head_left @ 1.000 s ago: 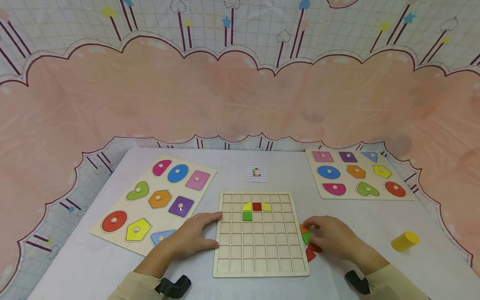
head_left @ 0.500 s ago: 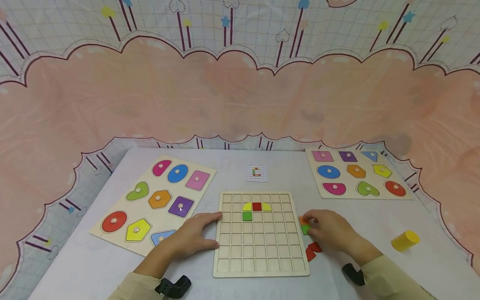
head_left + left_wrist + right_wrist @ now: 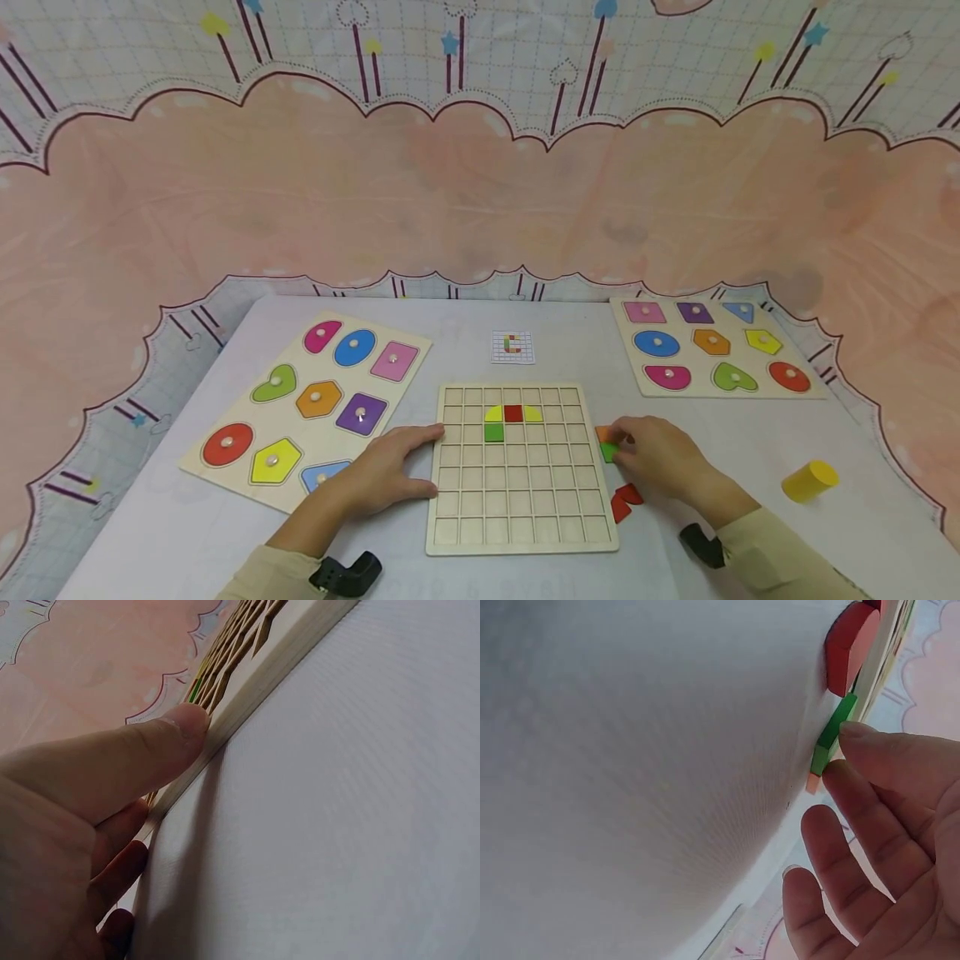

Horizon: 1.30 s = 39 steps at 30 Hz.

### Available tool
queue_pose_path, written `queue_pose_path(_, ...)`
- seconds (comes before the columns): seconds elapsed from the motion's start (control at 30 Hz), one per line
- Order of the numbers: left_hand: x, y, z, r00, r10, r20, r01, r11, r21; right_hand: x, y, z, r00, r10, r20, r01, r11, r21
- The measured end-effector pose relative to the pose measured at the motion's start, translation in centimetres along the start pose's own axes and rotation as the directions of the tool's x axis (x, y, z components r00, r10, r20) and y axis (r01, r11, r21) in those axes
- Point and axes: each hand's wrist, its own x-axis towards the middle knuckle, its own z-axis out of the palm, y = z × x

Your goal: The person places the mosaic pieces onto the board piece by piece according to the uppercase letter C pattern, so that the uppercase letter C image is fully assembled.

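Observation:
A pale wooden grid board lies in the middle of the table. In its upper rows sit a red square between two yellow curved pieces and a green square below the left one. My left hand rests against the board's left edge, thumb at the rim. Beside the right edge, my right hand pinches a green tile between thumb and index finger; the other fingers are loosely bent. An orange tile adjoins the green one. Two red pieces lie nearer me.
Knobbed shape boards stand at the left and the back right. A small card with a coloured grid pattern lies behind the grid board. To the right is a yellow cylinder.
My right hand has shifted a little away from me, and the green and orange tiles have slid the same way along the board's edge. The left hand and red pieces stay put.

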Motion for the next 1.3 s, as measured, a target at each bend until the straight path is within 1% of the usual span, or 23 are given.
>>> queue_pose_path(0.27,0.06,-0.11,0.18,1.000,-0.006,-0.009,0.006,1.000,0.012,-0.17,0.17,0.01,1.000,0.008,0.024,-0.008,1.000,0.004)
queue_pose_path(0.5,0.10,-0.11,0.21,1.000,-0.015,-0.006,0.015,1.000,0.015,-0.30,0.31,-0.01,0.999,0.029,0.032,-0.031,0.999,0.040)
queue_pose_path(0.87,0.00,-0.07,0.11,1.000,-0.004,-0.005,0.004,1.000,0.008,-0.37,0.36,-0.07,1.000,0.008,0.030,-0.009,0.999,0.046)
queue_pose_path(1.1,0.00,0.01,0.14,1.000,-0.017,-0.005,0.017,1.000,0.003,-0.35,0.56,-0.06,0.999,0.019,0.043,-0.021,0.998,0.053)
queue_pose_path(1.3,0.06,-0.07,0.24,1.000,-0.024,-0.004,0.024,1.000,0.010,-0.43,0.67,-0.09,0.999,0.012,0.051,-0.015,0.998,0.058)
